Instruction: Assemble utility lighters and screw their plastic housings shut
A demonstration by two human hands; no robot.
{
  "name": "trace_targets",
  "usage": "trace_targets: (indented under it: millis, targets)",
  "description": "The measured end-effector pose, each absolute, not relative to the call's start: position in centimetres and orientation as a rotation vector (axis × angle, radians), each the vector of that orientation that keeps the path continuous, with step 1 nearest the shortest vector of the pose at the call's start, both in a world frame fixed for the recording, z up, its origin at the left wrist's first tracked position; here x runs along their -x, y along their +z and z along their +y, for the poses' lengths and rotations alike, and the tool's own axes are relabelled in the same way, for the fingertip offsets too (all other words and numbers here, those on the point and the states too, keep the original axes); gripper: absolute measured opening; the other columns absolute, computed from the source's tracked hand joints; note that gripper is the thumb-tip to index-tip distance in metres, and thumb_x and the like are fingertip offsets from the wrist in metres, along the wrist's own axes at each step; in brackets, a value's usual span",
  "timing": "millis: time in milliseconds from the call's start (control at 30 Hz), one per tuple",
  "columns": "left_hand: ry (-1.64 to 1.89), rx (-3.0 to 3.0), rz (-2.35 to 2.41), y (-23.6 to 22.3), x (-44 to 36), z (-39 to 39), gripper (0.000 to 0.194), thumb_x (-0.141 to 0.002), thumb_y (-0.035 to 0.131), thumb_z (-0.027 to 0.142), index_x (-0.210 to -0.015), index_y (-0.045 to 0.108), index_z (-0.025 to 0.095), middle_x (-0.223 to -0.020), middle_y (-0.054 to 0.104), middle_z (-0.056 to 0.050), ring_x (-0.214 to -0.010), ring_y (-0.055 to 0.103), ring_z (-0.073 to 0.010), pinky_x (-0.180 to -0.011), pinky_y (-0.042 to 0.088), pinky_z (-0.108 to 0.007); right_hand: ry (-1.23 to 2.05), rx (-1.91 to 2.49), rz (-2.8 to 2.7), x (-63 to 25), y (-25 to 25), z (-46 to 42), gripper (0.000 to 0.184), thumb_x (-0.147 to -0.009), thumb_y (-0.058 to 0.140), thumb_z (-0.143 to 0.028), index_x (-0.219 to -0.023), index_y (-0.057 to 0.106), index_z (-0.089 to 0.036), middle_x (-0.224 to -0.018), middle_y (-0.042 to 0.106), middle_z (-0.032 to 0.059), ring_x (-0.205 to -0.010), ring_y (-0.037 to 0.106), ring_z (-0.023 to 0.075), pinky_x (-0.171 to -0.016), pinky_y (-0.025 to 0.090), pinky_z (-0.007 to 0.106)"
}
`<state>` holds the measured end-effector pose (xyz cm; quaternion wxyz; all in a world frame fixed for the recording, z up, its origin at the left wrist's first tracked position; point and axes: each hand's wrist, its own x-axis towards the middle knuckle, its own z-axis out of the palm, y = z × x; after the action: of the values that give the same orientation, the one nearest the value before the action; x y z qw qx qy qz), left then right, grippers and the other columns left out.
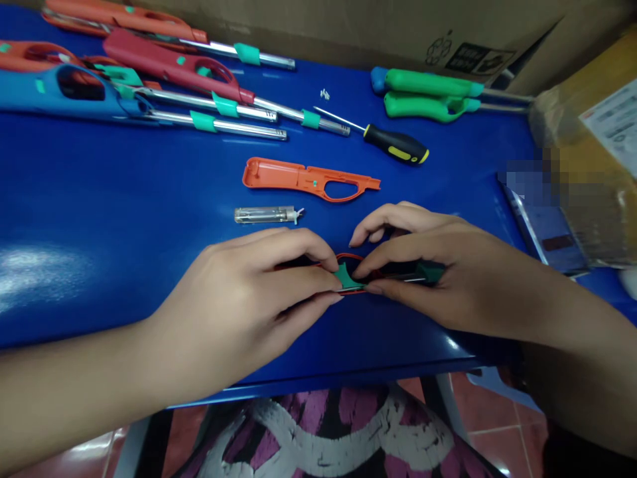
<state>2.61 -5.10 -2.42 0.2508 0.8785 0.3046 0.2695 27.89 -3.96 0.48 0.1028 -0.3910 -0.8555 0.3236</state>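
Observation:
Near the front edge of the blue table, my left hand (253, 285) grips an orange lighter half-shell, its fingertips at the green trigger (344, 276). My right hand (423, 259) pinches the same part from the other side, thumb and forefinger just right of the trigger. A metal tube with a dark green band (428, 272) runs under my right palm. Most of the half-shell is hidden by my fingers. Just beyond lie a matching orange half-shell (283, 176), inner side up, and a clear fuel tank (263, 214) with a white end.
Several long lighters, including a blue one (30, 93) and a red one (169, 63), lie at the back left. A black-yellow screwdriver (395, 144) lies by small screws (324, 94). Green lighters (428, 83), a phone (545, 226) and cardboard (338, 33) edge the table.

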Motion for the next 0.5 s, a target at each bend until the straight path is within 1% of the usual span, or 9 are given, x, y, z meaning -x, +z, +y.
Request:
trace_targets:
  millis: [133,267,400,500]
  targets:
    - [0.756,-2.316,0.879,-2.32,-2.91,-5.27,0.014,-0.095,0.064,0.019,-0.098,0.076,0.026,-0.105,0.073,0.0,-0.088,0.072,-0.0158,-0.078,0.059,-0.028,0.999,1.186,-2.532,-27.95,0.59,-3.93,0.018,-0.089,0.067,-0.014,-0.1,0.075,-0.024,-0.121,0.062,0.0063,-0.116,0.06,0.0205,-0.095,0.049,0.035]
    - [0.801,-2.25,0.912,-2.21,-3.13,-5.27,0.013,-0.094,0.066,0.02,-0.095,0.077,0.027,-0.101,0.074,0.001,-0.081,0.071,-0.0135,-0.069,0.059,-0.026,0.997,1.186,-2.534,-27.91,0.6,-3.96,0.014,-0.089,0.068,-0.016,-0.098,0.074,-0.024,-0.119,0.062,0.0064,-0.114,0.059,0.0215,-0.094,0.049,0.037]
    - [0.791,-2.267,0.885,-2.1,-3.11,-5.19,0.01,-0.094,0.067,0.02,-0.093,0.076,0.024,-0.101,0.074,-0.001,-0.086,0.071,-0.0155,-0.075,0.059,-0.027,0.985,1.178,-2.553,-27.97,0.54,-3.98,0.014,-0.089,0.067,-0.014,-0.098,0.073,-0.024,-0.119,0.061,0.0065,-0.115,0.058,0.021,-0.096,0.048,0.036]
    - [0.777,-2.302,0.826,-2.0,-2.98,-5.15,0.01,-0.095,0.066,0.019,-0.096,0.075,0.022,-0.102,0.074,-0.002,-0.089,0.071,-0.0156,-0.079,0.058,-0.027,0.974,1.188,-2.548,-28.07,0.52,-4.03,0.011,-0.089,0.068,-0.018,-0.097,0.073,-0.025,-0.118,0.062,0.0051,-0.114,0.059,0.0212,-0.095,0.048,0.036]
